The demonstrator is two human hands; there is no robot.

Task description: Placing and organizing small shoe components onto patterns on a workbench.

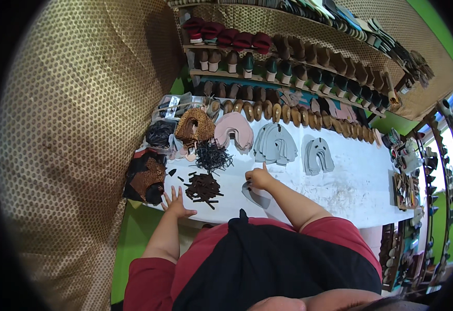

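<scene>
My left hand (pixel 175 207) lies at the table's front edge, fingers spread, holding nothing. Just beyond it is a heap of short dark brown strips (pixel 203 188), with a few small black pieces (pixel 172 172) to the left. My right hand (pixel 260 178) is closed over the upper end of a curved grey shoe-upper piece (pixel 256 197), which lies near the front edge; the fingertips are partly hidden. Beyond that hand are two stacks of similar grey uppers (pixel 274 142) (pixel 318 156). A pink stack of uppers (pixel 234 130) lies to their left.
Leopard-patterned pieces (pixel 194 126), a tangle of black strips (pixel 212 157) and a black bag (pixel 160 133) crowd the left side. Wooden shoe lasts (pixel 287 114) line the back below shelves of shoes (pixel 270 67). A tool box (pixel 405 191) stands at the right end.
</scene>
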